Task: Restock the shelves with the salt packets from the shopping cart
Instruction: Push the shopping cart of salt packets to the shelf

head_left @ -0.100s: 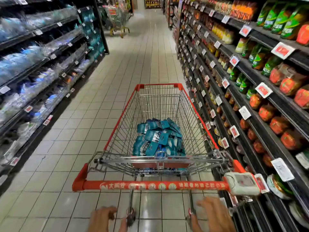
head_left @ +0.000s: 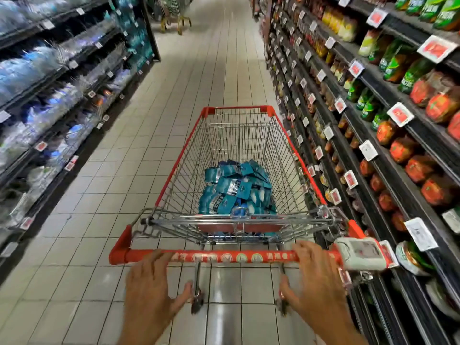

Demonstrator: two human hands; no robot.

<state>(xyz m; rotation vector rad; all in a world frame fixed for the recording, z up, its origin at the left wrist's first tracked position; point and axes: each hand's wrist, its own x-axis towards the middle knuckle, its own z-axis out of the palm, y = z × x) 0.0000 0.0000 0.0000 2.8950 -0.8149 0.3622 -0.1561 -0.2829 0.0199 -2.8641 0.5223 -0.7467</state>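
Both hands, left hand (head_left: 149,282) and right hand (head_left: 316,277), reach the cart (head_left: 224,257) handle, fingers apart, not clamped; salt packets (head_left: 236,190) heaped inside. The cart's right edge runs near the shelves (head_left: 373,170) and could clip them.

- The shopping cart (head_left: 239,155) stood in the aisle, its basket open at the top; the salt packets (head_left: 236,188) lay heaped at the near end, reachable from above.
- The red handle bar (head_left: 231,257) and folded wire seat (head_left: 236,222) lay between both hands and the heap.
- The right shelves (head_left: 388,150) ran just beside the cart's right rim.
- Tiled floor (head_left: 119,170) lay bare left of the cart, up to the left shelves (head_left: 49,95).
- A 2nd cart (head_left: 174,11) stood far down the aisle.
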